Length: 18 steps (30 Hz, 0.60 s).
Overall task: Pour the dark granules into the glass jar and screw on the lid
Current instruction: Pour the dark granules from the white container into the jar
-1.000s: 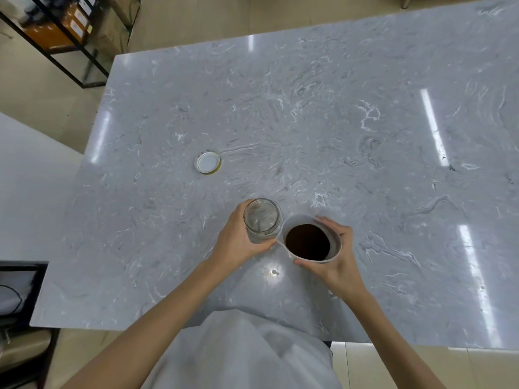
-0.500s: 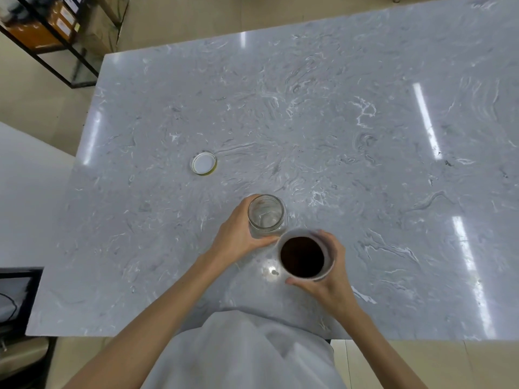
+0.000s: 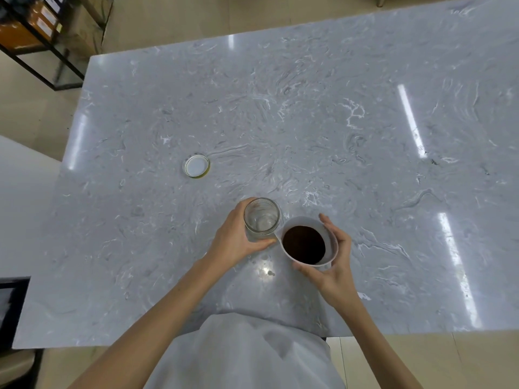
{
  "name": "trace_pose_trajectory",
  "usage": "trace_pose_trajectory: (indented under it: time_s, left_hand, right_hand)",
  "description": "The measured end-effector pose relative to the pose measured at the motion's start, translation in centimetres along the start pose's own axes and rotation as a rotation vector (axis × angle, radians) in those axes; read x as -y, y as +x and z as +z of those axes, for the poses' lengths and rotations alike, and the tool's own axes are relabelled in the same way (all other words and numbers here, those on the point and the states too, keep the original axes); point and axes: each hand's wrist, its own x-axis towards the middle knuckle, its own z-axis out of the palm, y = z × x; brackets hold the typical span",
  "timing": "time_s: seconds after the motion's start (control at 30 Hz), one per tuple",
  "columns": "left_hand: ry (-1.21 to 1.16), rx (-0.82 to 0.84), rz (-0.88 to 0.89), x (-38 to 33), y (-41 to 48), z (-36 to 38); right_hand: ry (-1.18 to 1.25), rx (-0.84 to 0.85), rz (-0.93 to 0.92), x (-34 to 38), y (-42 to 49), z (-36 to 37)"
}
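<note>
An empty glass jar [image 3: 262, 219] stands upright on the grey marble table [image 3: 309, 122], and my left hand [image 3: 234, 241] wraps its left side. Right beside it, my right hand [image 3: 335, 263] holds a white spouted cup [image 3: 330, 239] filled with dark granules [image 3: 304, 245]. The cup's spout points at the jar and sits close to its rim. The round lid [image 3: 196, 165], white inside with a yellowish edge, lies flat on the table, up and to the left of the jar.
A black metal shelf [image 3: 42, 37] with orange boxes stands on the floor past the table's far left corner. A white surface [image 3: 19, 206] lies to the left. The table's near edge runs just below my forearms.
The cup, which half a second ago was pulled back toward me, has moved back up beside the jar with its spout near the rim. My left hand stays on the jar.
</note>
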Motion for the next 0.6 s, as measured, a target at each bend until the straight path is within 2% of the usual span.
trace_pose_trajectory:
  time_s: [0.17, 0.5, 0.6]
  left_hand:
    - [-0.020, -0.011, -0.002, -0.2, 0.0, 0.0]
    - [-0.026, -0.015, 0.027, 0.2, 0.5, -0.6]
    - [-0.026, 0.025, 0.050, 0.5, 0.7, -0.9]
  right_hand:
    - [-0.021, -0.005, -0.033, 0.4, 0.6, 0.0]
    - [-0.095, -0.128, -0.042, 1.2, 0.5, 0.5]
    - [-0.048, -0.224, -0.056, 3.3, 1.1, -1.6]
